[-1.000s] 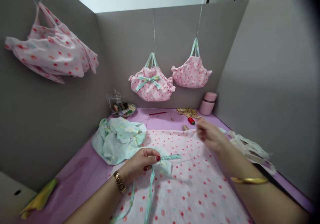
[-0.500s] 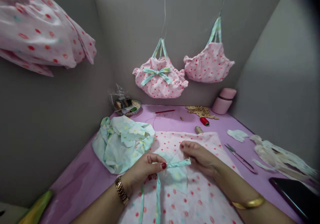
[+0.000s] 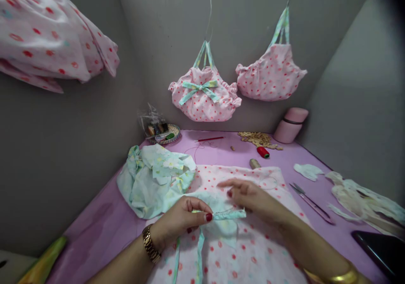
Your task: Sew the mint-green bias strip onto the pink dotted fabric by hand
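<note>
My left hand [image 3: 186,214] is closed, pinching a narrow strip of folded mint-green fabric [image 3: 229,215] between thumb and fingers. The strip's free end points right, with loose thread along its upper edge. Two thin green strips [image 3: 200,250] hang below this hand. My right hand [image 3: 249,197] hovers just above and beyond the strip's end. Its index finger is stretched out while the thumb presses toward the other bent fingers; whatever lies between them is too small to make out. Under both hands lies pink fabric with red dots [image 3: 234,258], with a pale green piece [image 3: 223,231] on it.
Crumpled green fabric [image 3: 142,191] lies left. Behind are a basket [image 3: 173,133], a red pencil [image 3: 209,139], a red thread spool [image 3: 263,152] and a pink flask [image 3: 290,125]. Thread snips [image 3: 311,204] and a black phone [image 3: 379,254] lie right. Pink dotted bags [image 3: 205,102] hang above.
My right hand has changed from a raised pinch drawing thread to an extended index finger. The strip in my left hand has dropped slightly, and the view has shifted a little.
</note>
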`<action>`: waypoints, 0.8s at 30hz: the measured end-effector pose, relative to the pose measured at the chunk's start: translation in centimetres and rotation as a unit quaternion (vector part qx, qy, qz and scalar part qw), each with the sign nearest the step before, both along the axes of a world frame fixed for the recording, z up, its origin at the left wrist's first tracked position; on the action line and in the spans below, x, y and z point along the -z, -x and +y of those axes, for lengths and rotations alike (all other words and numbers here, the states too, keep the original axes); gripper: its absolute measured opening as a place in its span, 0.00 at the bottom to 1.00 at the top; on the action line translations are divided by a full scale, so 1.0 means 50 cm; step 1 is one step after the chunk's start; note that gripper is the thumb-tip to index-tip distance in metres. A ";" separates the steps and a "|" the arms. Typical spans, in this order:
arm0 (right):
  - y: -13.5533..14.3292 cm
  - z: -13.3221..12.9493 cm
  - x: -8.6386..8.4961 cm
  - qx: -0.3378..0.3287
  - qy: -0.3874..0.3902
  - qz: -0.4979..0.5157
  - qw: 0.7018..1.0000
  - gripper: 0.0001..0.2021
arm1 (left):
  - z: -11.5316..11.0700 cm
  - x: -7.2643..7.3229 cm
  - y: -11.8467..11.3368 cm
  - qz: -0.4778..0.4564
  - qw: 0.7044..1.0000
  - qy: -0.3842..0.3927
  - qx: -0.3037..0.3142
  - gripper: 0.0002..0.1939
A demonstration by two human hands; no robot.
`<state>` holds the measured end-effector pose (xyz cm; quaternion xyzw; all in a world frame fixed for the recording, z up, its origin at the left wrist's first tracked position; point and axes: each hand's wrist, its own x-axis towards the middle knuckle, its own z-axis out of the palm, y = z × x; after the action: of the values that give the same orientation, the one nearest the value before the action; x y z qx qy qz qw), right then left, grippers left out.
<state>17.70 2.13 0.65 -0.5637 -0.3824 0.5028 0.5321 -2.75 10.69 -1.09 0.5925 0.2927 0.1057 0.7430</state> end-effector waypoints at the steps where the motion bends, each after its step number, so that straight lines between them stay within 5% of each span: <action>1: 0.025 0.000 0.001 -0.096 0.038 0.032 0.994 0.09 | -0.001 0.000 0.000 0.000 1.000 -0.002 0.001 0.16; 4: 0.055 0.003 0.006 -0.151 0.056 0.069 0.985 0.13 | -0.002 -0.001 0.001 0.003 1.000 -0.008 0.009 0.15; 10: -0.003 0.014 0.006 0.006 -0.011 0.082 0.997 0.18 | -0.003 0.000 0.000 0.029 0.999 -0.036 0.022 0.13; 18: -0.054 0.019 0.015 0.185 -0.055 0.086 0.978 0.18 | -0.005 -0.002 0.000 0.035 0.996 -0.073 0.043 0.12; 24: -0.080 0.023 0.032 0.241 -0.052 0.034 0.968 0.14 | -0.004 -0.003 0.000 0.047 0.995 -0.078 0.048 0.12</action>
<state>21.72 3.27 -0.97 -0.5931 -0.2425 0.3580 0.6792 -2.76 10.48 -0.93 0.6666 0.2891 0.0650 0.6840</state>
